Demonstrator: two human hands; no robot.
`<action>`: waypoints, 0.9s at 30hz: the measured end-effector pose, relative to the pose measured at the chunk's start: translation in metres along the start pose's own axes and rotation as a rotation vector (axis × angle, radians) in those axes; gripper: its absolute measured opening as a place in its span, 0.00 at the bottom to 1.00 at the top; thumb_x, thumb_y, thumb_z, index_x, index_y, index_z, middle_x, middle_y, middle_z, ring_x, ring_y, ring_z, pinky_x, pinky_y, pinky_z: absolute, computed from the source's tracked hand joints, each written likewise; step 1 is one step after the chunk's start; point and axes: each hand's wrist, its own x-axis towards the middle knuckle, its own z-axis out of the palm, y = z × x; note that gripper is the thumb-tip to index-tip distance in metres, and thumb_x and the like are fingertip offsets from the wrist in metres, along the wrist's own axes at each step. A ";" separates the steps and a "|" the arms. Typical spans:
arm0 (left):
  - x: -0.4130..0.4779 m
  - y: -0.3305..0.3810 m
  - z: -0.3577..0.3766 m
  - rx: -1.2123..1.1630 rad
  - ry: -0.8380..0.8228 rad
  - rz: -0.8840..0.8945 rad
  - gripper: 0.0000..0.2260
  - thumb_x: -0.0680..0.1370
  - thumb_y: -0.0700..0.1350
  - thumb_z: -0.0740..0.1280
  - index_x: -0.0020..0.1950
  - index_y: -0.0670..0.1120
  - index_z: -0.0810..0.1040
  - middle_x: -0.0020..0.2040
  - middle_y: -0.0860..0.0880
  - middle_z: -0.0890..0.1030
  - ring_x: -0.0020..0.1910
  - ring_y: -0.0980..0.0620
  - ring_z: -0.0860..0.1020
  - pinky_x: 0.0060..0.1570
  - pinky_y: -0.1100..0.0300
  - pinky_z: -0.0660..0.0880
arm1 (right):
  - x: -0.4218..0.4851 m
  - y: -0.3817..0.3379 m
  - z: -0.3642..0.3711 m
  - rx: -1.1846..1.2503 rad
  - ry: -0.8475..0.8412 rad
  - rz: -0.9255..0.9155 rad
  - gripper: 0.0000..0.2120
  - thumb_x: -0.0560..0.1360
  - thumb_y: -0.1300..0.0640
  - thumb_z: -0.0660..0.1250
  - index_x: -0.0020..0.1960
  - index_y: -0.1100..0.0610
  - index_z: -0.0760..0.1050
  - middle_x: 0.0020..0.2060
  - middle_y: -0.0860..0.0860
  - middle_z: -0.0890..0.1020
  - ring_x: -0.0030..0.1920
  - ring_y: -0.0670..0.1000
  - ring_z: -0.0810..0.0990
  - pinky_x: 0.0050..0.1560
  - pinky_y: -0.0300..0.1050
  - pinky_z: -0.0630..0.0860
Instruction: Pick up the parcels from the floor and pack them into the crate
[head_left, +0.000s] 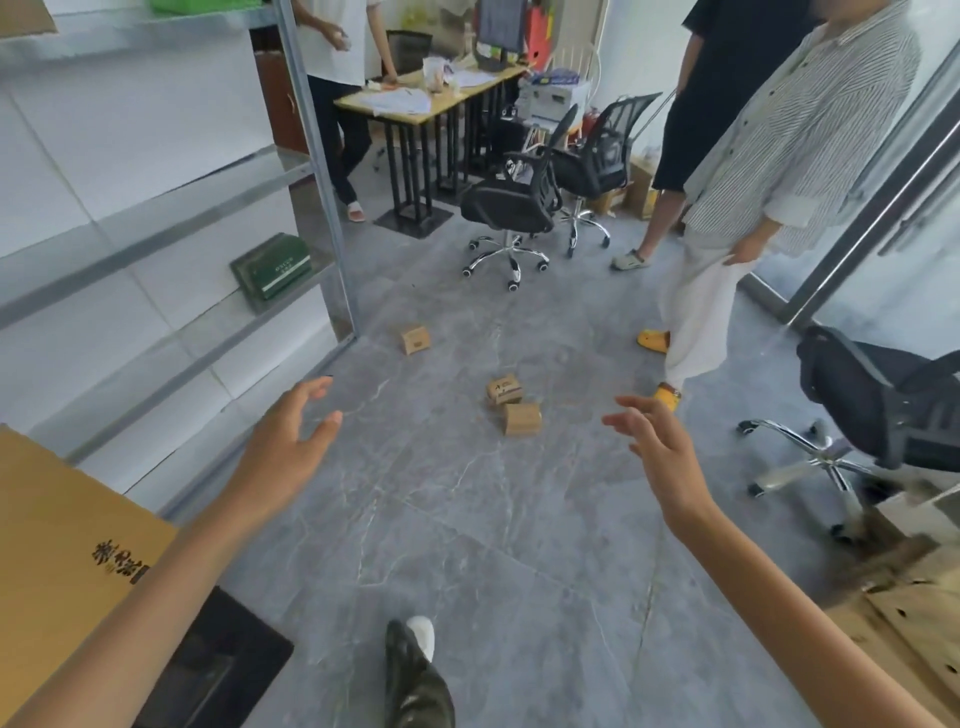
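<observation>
Three small brown cardboard parcels lie on the grey floor. One parcel (415, 339) sits alone near the foot of the shelf post. Two more lie side by side further right: a printed parcel (504, 390) and a plain parcel (522, 419) just in front of it. My left hand (291, 428) and my right hand (657, 441) are both stretched forward in the air, fingers relaxed and spread, holding nothing. Both hands are well short of the parcels. A large brown cardboard box (57, 530) shows at my lower left; I cannot tell if it is the crate.
A metal shelf rack (317, 171) runs along the left with a green box (275, 265) on it. A person in white trousers (701, 312) stands right of the parcels. Office chairs (511, 208) stand behind, another chair (878, 405) at right. My foot (415, 675) is below.
</observation>
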 end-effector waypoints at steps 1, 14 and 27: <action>0.019 -0.004 0.003 -0.016 -0.010 0.000 0.18 0.79 0.45 0.61 0.70 0.47 0.67 0.68 0.50 0.71 0.67 0.53 0.68 0.63 0.62 0.61 | 0.011 0.002 0.006 0.008 0.012 0.016 0.08 0.81 0.56 0.56 0.54 0.48 0.73 0.49 0.51 0.82 0.55 0.49 0.78 0.58 0.46 0.70; 0.248 -0.029 0.126 -0.125 -0.371 -0.127 0.17 0.79 0.43 0.61 0.68 0.44 0.68 0.64 0.45 0.73 0.64 0.48 0.71 0.60 0.59 0.65 | 0.193 0.026 0.096 0.132 0.205 0.354 0.11 0.82 0.55 0.55 0.58 0.56 0.74 0.52 0.56 0.80 0.55 0.55 0.77 0.58 0.50 0.70; 0.368 -0.034 0.338 -0.114 -0.804 -0.433 0.13 0.79 0.44 0.59 0.64 0.47 0.69 0.62 0.47 0.76 0.55 0.54 0.74 0.54 0.63 0.68 | 0.404 0.165 0.094 0.023 0.134 0.655 0.10 0.82 0.55 0.56 0.56 0.55 0.75 0.48 0.54 0.81 0.52 0.54 0.78 0.54 0.49 0.71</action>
